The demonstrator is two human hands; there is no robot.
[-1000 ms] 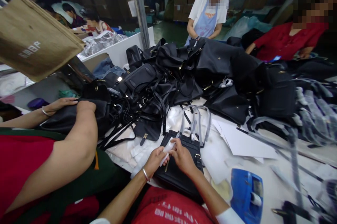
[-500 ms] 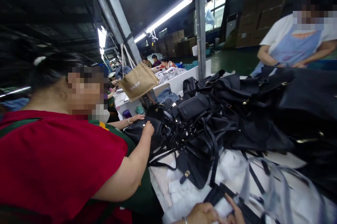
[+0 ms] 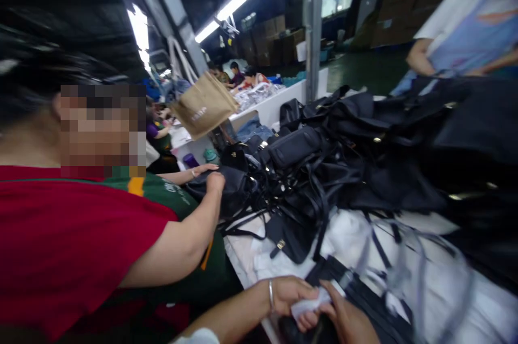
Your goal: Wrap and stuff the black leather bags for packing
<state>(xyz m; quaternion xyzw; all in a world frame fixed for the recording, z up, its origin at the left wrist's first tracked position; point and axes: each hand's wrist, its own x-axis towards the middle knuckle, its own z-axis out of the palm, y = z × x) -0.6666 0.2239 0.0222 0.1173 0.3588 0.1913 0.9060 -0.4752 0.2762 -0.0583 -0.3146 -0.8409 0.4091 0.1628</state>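
At the bottom of the head view, my left hand (image 3: 292,296), with a silver bangle on its wrist, is closed on a small piece of thin white material (image 3: 311,303). My right hand (image 3: 348,316) pinches the same white piece from the right side. Whether it is paper, foam or tape I cannot make out. Just beyond and beneath my hands lies a black bag (image 3: 370,298) with straps. Grey-white strap-like strips (image 3: 421,258) lie to the right, blurred.
Black bags (image 3: 297,147) with gold fittings heap across the table. White padding (image 3: 348,236) lies in front of them. A co-worker in red (image 3: 81,247) sits close on the left, handling a black bag. Another person (image 3: 465,36) stands at the far right. A tan bag (image 3: 204,104) hangs from a post.
My view has shifted, and both my hands now show higher and more fully, with the white piece clearer between them. The co-worker in red appears farther left and nearer.
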